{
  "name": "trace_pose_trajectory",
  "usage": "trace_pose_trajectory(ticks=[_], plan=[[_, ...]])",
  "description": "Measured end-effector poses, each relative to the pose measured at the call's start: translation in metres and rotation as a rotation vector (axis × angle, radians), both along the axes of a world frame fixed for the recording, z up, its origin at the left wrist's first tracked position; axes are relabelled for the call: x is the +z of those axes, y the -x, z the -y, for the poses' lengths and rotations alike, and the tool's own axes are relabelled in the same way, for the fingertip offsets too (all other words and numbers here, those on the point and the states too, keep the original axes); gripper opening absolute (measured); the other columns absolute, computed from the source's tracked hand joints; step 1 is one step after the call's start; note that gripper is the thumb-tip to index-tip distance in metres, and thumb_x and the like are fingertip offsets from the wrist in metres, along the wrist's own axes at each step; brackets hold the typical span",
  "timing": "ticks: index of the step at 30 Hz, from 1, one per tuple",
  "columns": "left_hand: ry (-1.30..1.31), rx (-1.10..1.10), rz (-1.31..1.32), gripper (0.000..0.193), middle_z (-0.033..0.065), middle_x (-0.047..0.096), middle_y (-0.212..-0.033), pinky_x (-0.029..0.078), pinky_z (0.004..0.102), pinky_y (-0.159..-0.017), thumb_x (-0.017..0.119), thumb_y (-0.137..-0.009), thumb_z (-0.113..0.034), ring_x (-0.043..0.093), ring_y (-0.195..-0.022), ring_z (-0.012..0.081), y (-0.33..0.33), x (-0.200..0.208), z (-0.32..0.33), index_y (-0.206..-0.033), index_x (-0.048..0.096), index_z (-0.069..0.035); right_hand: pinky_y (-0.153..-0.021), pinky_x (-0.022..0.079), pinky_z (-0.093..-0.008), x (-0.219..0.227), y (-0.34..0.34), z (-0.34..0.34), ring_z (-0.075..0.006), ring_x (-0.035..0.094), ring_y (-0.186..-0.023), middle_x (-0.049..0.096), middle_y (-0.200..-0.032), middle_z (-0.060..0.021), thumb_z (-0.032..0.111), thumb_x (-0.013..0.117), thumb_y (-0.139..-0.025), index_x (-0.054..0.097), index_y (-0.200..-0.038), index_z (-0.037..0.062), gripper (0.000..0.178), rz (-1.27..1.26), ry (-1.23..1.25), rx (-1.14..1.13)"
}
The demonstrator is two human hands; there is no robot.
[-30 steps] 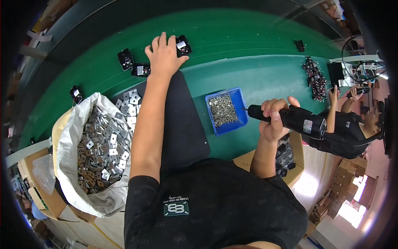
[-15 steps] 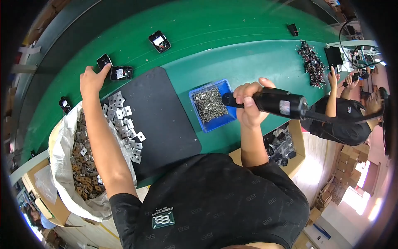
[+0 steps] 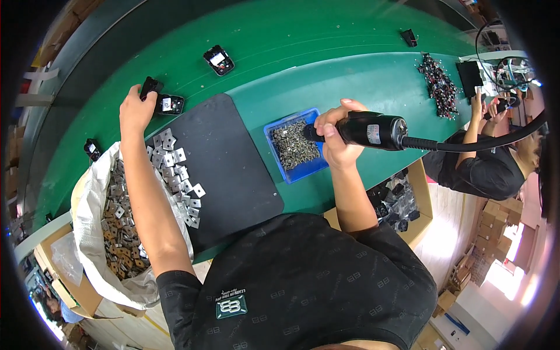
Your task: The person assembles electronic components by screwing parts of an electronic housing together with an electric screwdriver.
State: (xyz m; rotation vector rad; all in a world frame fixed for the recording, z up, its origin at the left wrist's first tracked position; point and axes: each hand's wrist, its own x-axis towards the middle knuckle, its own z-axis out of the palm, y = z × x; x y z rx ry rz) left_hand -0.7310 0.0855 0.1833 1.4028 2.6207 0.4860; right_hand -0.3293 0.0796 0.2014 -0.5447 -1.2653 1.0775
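Observation:
My left hand is closed on a small black plastic housing at the far left, thumb on its near side. The housing is tilted up beside another black housing that has a white label inside. In my right hand is a black corded electric screwdriver, lying nearly level with its cord running off to the right. Its nose is over the right side of a blue tray holding many small metal screws; the bit's tip is hard to make out.
Metal plates with holes lie on a black mat. A white sack of metal pieces stands at left. More housings sit on the green belt. A carton of black parts and a co-worker are at right.
My left hand has tipped the housing up from the belt. My right hand and the screwdriver have shifted left, nearer the screws. The far housing has slid slightly left.

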Motion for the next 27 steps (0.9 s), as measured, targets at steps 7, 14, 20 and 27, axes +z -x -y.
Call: trace_pose_trajectory(ticks=[7,14,20,27], plan=[[-0.005,-0.074,0.131,0.052,0.0171,0.069,-0.092,0.048,0.0361,-0.083,0.065,-0.078,-0.041,0.065,-0.092,0.0309,-0.001,0.011,-0.004,-0.116,0.061,-0.006,-0.06,0.046,-0.034,0.014,-0.005,0.004,-0.0158,0.05,-0.059,0.049,-0.069,-0.0035,0.004,0.065,-0.08,0.04,-0.126,0.0072,0.052,-0.096,-0.04,0.043],[0.142,-0.002,0.292,0.044,0.009,0.066,-0.071,0.049,0.0293,-0.059,0.072,-0.077,-0.042,0.063,-0.06,0.0161,0.021,0.007,-0.011,-0.096,0.065,-0.002,-0.06,0.048,-0.0324,0.031,-0.003,0.005,-0.0156,0.052,-0.059,0.051,-0.067,-0.0057,-0.002,0.065,-0.078,0.041,-0.124,0.0024,0.052,-0.197,-0.006,0.036],[-0.194,0.09,0.533,0.034,0.0041,0.064,-0.066,0.044,0.025,-0.053,0.072,-0.08,-0.029,0.056,-0.054,0.0076,0.027,0.013,0.019,-0.094,0.064,0.0,-0.059,0.048,-0.0334,0.039,0.001,0.011,-0.0168,0.051,-0.058,0.049,-0.066,-0.0044,0.001,0.064,-0.078,0.039,-0.126,0.0043,0.055,-0.237,-0.019,0.077],[-0.267,-0.543,0.379,0.017,0.0088,0.064,-0.087,0.051,0.0319,-0.069,0.069,-0.073,-0.002,0.063,-0.082,0.0233,-0.103,0.091,0.075,-0.09,0.066,-0.003,-0.061,0.04,-0.0322,0.04,-0.014,0.018,-0.0136,0.045,-0.061,0.044,-0.071,-0.0018,0.009,0.06,-0.082,0.038,-0.131,0.0113,0.055,-0.123,-0.037,0.127]])
